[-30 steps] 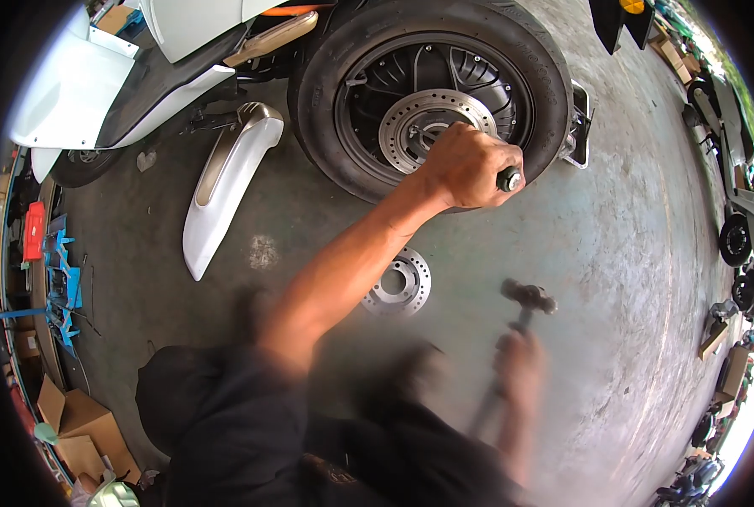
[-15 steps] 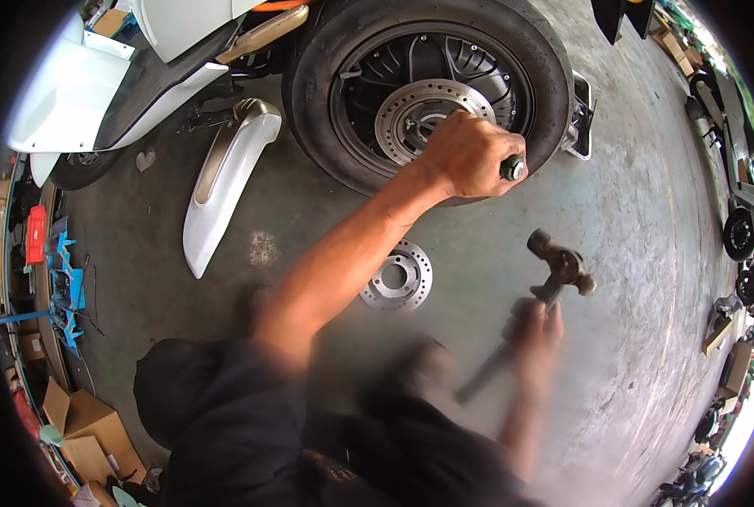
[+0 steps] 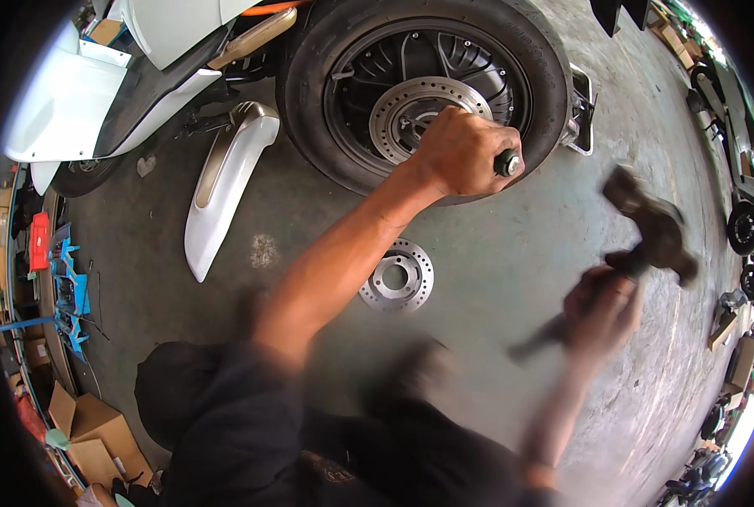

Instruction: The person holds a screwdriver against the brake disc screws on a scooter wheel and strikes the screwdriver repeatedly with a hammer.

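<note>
My left hand is closed round a dark-handled tool, whose round metal-capped end pokes out of the fist. Its other end is hidden behind the hand, over the drilled brake disc on the motorcycle wheel. Off to the right, my right hand grips a hammer by its handle, with the head up and apart from the tool; both are blurred by motion. On the floor below my left forearm lies a second, loose brake disc.
A white and bronze fender-like part lies left of the wheel. White body panels fill the upper left. A blue tool rack and an open cardboard box stand along the left. Several parts and wheels line the right side.
My right hand has swung the hammer up and to the right, away from the left fist. My left hand has stayed in nearly the same place on the tool.
</note>
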`<state>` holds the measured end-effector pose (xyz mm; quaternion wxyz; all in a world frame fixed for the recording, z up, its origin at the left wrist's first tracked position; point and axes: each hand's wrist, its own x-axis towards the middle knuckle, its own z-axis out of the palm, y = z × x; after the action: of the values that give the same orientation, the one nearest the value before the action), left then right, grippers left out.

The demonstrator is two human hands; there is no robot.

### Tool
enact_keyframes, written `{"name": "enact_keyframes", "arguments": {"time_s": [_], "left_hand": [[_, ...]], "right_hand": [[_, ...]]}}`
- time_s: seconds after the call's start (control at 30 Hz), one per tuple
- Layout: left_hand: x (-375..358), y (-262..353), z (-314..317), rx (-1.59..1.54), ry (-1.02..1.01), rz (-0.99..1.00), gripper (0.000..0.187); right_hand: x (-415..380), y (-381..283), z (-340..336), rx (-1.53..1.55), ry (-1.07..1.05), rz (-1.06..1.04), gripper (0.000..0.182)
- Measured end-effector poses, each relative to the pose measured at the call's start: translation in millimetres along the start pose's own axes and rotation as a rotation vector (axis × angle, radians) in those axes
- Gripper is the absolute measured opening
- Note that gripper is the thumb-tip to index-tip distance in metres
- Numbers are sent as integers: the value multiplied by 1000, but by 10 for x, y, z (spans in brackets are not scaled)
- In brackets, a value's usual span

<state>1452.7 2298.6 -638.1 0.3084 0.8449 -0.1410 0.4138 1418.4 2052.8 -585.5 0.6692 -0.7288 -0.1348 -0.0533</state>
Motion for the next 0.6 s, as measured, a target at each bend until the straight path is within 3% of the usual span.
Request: {"name": "enact_keyframes", "arguments": {"time_s": [0.03, 0.1, 0.2, 0.27, 0.3, 0.37, 0.47, 0.6], "left_hand": [[-9, -13, 22, 18, 27, 15, 13], [7, -25, 32, 32, 24, -3, 13], [10, -57, 70, 47, 18, -35, 12], [32, -58, 53, 49, 51, -31, 12], [34, -31, 49, 41, 66, -28, 13], [-193, 111, 99, 52, -44, -45, 13], [-203, 36, 100, 65, 53, -6, 14], [-106, 107, 49, 23, 19, -31, 14]], "right_hand": [[70, -83, -167, 160, 140, -125, 46], [258, -429, -801, 316, 117, -366, 53], [371, -751, -827, 187, 482, -631, 55], [206, -316, -568, 272, 376, -649, 56], [118, -18, -326, 213, 189, -479, 56], [50, 490, -52, -518, -243, -22, 34], [-231, 583, -429, -682, -192, 49, 32], [-474, 1194, -777, -699, -276, 581, 37]]}}
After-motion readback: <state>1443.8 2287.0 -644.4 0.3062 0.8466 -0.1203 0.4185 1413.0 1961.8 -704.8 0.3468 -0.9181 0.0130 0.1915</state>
